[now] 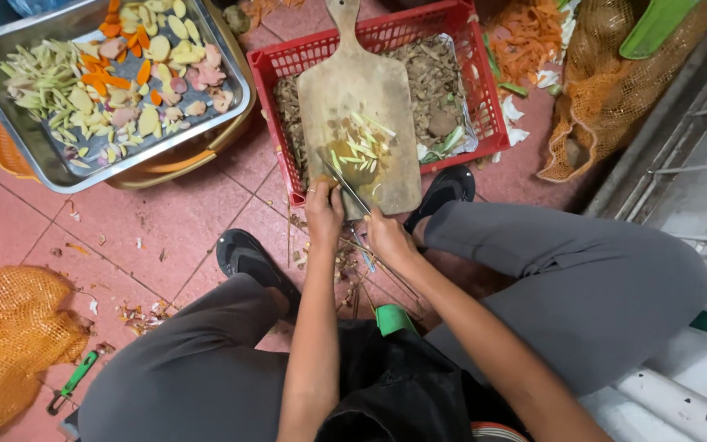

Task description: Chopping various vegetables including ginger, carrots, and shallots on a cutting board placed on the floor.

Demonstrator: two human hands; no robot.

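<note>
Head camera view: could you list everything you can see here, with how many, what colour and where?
Cutting board: one, pale wood, resting across the red crate.
Crate: one, red plastic, centre top, holding brown peelings.
Stalk pieces: a small pile, pale green, on the board.
Knife: one, thin blade, at the board's near end.
Metal tray: one, silver, top left, holding sliced orange, yellow, pink and green vegetables.
Mesh sacks: two, orange, bottom left and top right.
Peeler: one, green handle, floor bottom left.
Sandals: two, black, on the red tile floor.
Left hand: one, at the board's edge.
Right hand: one, beside the knife handle.
</note>
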